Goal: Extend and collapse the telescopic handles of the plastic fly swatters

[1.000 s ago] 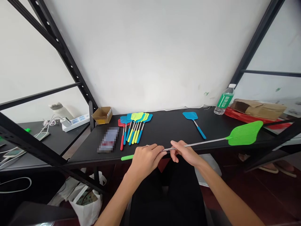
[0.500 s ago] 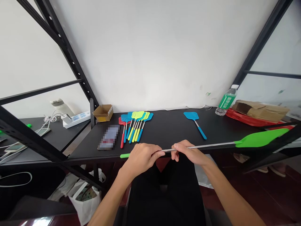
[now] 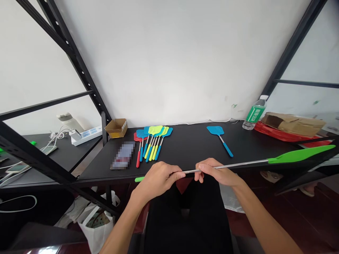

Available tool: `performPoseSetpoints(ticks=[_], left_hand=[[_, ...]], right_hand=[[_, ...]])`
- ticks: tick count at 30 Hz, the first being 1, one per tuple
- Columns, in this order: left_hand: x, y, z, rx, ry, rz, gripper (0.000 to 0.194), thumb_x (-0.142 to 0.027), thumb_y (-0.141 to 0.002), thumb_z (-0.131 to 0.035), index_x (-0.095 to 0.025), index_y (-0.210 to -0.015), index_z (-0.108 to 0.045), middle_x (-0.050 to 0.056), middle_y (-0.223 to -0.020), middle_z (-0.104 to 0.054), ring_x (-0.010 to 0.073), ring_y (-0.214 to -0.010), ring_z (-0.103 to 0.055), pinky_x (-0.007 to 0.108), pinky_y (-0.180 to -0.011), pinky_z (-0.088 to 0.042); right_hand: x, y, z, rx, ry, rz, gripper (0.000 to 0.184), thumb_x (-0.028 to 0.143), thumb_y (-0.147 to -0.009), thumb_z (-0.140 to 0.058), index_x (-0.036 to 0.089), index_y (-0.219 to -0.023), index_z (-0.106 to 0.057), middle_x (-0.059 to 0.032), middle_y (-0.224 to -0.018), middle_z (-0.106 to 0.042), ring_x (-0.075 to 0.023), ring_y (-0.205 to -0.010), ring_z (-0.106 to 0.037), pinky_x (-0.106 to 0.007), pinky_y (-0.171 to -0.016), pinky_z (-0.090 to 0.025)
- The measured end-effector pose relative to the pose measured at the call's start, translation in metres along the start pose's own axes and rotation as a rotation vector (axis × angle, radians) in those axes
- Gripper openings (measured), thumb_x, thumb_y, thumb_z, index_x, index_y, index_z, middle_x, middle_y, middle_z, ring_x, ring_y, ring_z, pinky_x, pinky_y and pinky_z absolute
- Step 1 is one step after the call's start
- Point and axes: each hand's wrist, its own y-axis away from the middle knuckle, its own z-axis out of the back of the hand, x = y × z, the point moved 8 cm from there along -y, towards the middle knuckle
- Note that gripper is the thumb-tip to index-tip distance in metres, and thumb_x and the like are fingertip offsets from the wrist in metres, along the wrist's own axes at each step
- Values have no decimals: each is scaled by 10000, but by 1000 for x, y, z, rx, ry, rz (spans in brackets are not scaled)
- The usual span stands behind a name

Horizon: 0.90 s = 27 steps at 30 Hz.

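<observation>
A green fly swatter point(image 3: 299, 153) with a long metal rod lies level across the desk's front edge, its head to the right. My left hand point(image 3: 161, 178) is closed round the rod near the green handle, whose end sticks out on the left. Farther right, my right hand point(image 3: 215, 171) grips the same rod, thumb on top and fingers curled under. On the desk beyond, several short swatters point(image 3: 153, 141) in blue, yellow and red lie overlapping in a row. A single blue swatter point(image 3: 219, 139) lies apart on the right.
The black desk point(image 3: 190, 144) has a small cardboard box point(image 3: 116, 128) and a blurred phone-like object point(image 3: 123, 155) at left. A water bottle point(image 3: 254, 113) stands at right by a red bag point(image 3: 275, 132) with cardboard point(image 3: 293, 123). Black metal posts point(image 3: 84, 77) flank the desk.
The green swatter's head has shifted slightly to the right and turned more edge-on, and the rod looks a little longer. Both hands keep their grip; the swatters on the desk stay put.
</observation>
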Motion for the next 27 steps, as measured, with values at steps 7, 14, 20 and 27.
performPoseSetpoints(ticks=[7, 14, 20, 27], left_hand=[[-2, 2, 4, 26, 76, -5, 451, -433, -1052, -392, -191, -846, -712, -34, -579, -467, 108, -539, -374, 245, -575, -284], [0, 3, 4, 41, 99, -16, 469, -464, -1048, -393, -178, -845, -706, -32, -599, -495, 101, -553, -395, 247, -585, -291], [-1, 3, 5, 41, 99, -22, 501, -490, -1047, -373, -173, -844, -705, -32, -595, -474, 102, -539, -362, 258, -565, -276], [-4, 3, 8, 36, 60, -32, 512, -467, -1055, -349, -167, -841, -704, -21, -610, -495, 106, -561, -379, 254, -568, -287]], right_hand=[[3, 2, 1, 15, 27, 0, 495, 438, -1046, -438, 128, -856, -775, -70, -736, -682, -176, -718, -626, -316, -731, -477], [4, 4, 4, 14, 48, 3, 486, 439, -1044, -445, 129, -865, -774, -72, -741, -686, -176, -721, -630, -309, -726, -477], [6, 6, 6, 17, 59, 8, 477, 438, -1040, -453, 126, -875, -775, -75, -756, -691, -180, -732, -642, -308, -722, -484], [6, 7, 10, 13, 67, 6, 474, 438, -1038, -455, 126, -886, -778, -80, -771, -695, -185, -739, -650, -312, -726, -492]])
